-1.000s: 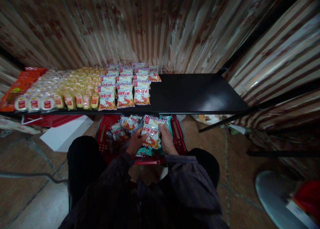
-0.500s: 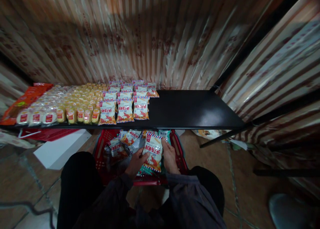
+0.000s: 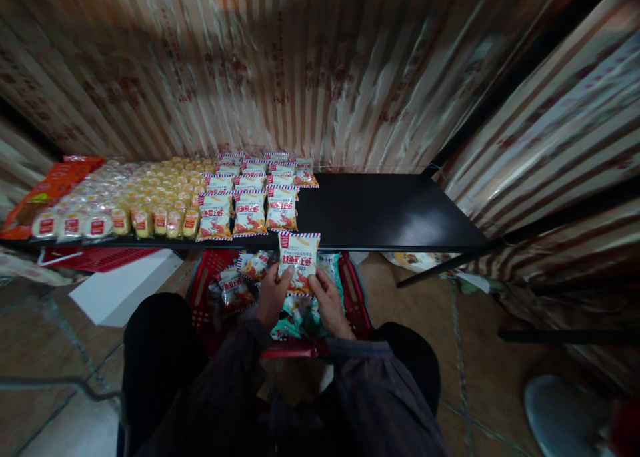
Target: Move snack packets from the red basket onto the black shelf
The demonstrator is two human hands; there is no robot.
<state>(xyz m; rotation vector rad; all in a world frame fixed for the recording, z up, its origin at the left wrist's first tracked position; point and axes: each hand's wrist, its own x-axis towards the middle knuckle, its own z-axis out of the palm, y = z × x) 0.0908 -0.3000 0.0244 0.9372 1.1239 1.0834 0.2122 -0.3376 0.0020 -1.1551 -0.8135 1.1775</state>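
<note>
A white and orange snack bag [image 3: 299, 257] with striped ends stands upright between my hands, just in front of the shelf's front edge. My left hand [image 3: 273, 293] is closed on its lower left side, and my right hand [image 3: 329, 302] grips the lower right corner. Below them sits a red basket [image 3: 359, 304] holding more snack bags, among them a similar white one [image 3: 235, 288] and green ones [image 3: 287, 328]. On the black shelf [image 3: 385, 210], rows of the same snack bags [image 3: 249, 212] stand left of the middle.
Small yellow wrapped cakes [image 3: 161, 218] and white wrapped ones [image 3: 71, 225] fill the shelf's left part, beside an orange bag [image 3: 47, 194]. Under the shelf lies a white box [image 3: 120, 287]. A striped curtain [image 3: 320, 77] hangs behind. My knees flank the basket.
Both hands have raised the snack bag from over the basket toward the shelf's front edge. It was tilted before and is now straighter. The camera view has shifted slightly.
</note>
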